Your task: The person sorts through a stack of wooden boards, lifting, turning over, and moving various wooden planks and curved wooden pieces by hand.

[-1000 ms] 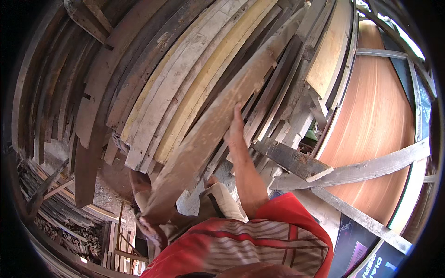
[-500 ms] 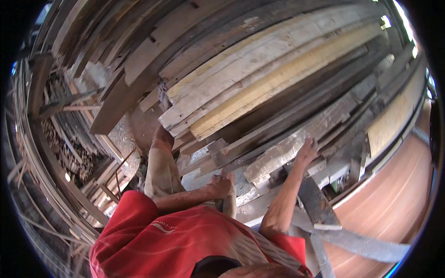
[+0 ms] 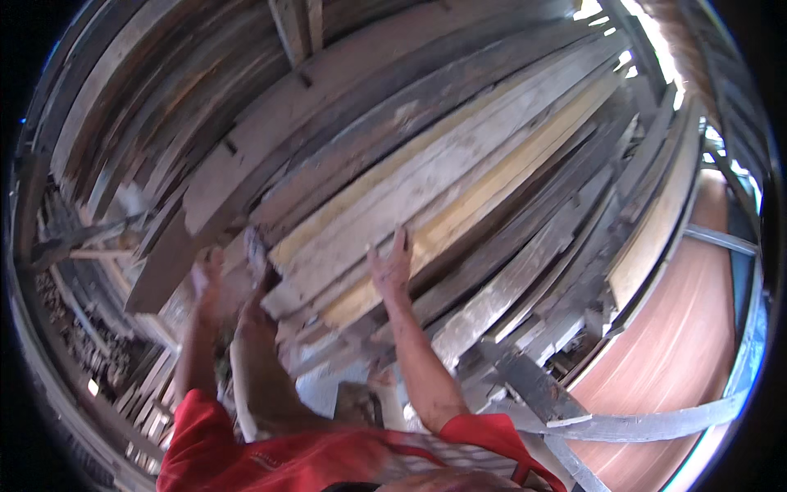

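Observation:
My right hand (image 3: pixel 392 266) is over the pale planks, thumb and fingers spread, at the seam beside a yellowish plank (image 3: pixel 443 238). A whitish plank (image 3: pixel 385 209) lies just beyond it. Whether the fingertips press on the wood cannot be told. My left hand (image 3: pixel 208 272) is blurred, its fingers apparently apart and nothing visible in them. It is beside the near end of a wide dark plank (image 3: pixel 176 262). Between my hands, my leg in light trousers (image 3: pixel 258 377) reaches toward the plank ends.
Long grey boards (image 3: pixel 328 98) are stacked across the far side. Rough planks (image 3: pixel 516 287) lie to the right of the yellowish one. A reddish-brown sheet (image 3: pixel 664 344) and a grey bar (image 3: pixel 664 422) are at the lower right. Sticks and debris (image 3: pixel 74 320) lie at the left.
My left hand has gone from near my lap out to the left. My right hand has left the rough planks and moved left onto the pale ones. The view has shifted.

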Motion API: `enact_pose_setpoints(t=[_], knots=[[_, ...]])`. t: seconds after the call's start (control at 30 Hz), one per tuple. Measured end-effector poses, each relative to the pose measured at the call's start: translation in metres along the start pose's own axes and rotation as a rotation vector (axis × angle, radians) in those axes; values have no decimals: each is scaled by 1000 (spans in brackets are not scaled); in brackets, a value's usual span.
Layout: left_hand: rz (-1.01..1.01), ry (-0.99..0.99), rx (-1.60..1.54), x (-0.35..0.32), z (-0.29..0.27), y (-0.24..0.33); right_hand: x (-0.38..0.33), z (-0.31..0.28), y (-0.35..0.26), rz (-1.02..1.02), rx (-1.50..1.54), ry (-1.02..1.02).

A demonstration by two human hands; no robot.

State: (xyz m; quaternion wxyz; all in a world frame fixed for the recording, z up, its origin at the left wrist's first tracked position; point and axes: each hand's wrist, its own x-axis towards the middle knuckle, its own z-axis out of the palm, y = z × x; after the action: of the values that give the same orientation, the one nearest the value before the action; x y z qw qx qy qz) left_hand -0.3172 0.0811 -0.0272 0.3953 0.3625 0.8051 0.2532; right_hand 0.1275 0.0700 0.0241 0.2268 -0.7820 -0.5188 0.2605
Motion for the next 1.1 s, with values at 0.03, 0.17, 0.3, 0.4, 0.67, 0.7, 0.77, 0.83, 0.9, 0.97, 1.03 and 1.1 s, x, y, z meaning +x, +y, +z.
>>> enact_pose_setpoints(t=[0.03,0.17,0.3,0.4,0.67,0.7,0.77,0.83,0.9,0.97,1.03,1.1], knots=[[87,81,46,49,-46,-69,5,18,-22,-44,24,-13],[151,86,618,125,-35,-56,6,22,-17,84,-200,-48],[38,-209,610,202,-33,-62,20,16,-47,302,-296,-158],[-212,-105,-248,265,-39,-136,24,25,-39,184,-385,-156],[-227,-189,3,220,-22,-93,24,23,-38,166,-458,-173],[-221,-242,-26,196,-27,-69,25,19,-41,185,-453,-180],[8,-131,76,146,-50,-24,30,23,-51,191,-415,-186],[83,-52,170,83,-61,11,28,16,-52,219,-397,-185],[-27,-207,136,19,-57,66,26,11,-37,209,-416,-142],[-36,-250,12,-48,-69,96,19,18,-10,136,-373,-120],[-116,-368,-244,-116,-69,82,16,15,8,129,-101,-132],[-115,-399,-29,-183,-62,103,16,-10,18,140,119,-148]])
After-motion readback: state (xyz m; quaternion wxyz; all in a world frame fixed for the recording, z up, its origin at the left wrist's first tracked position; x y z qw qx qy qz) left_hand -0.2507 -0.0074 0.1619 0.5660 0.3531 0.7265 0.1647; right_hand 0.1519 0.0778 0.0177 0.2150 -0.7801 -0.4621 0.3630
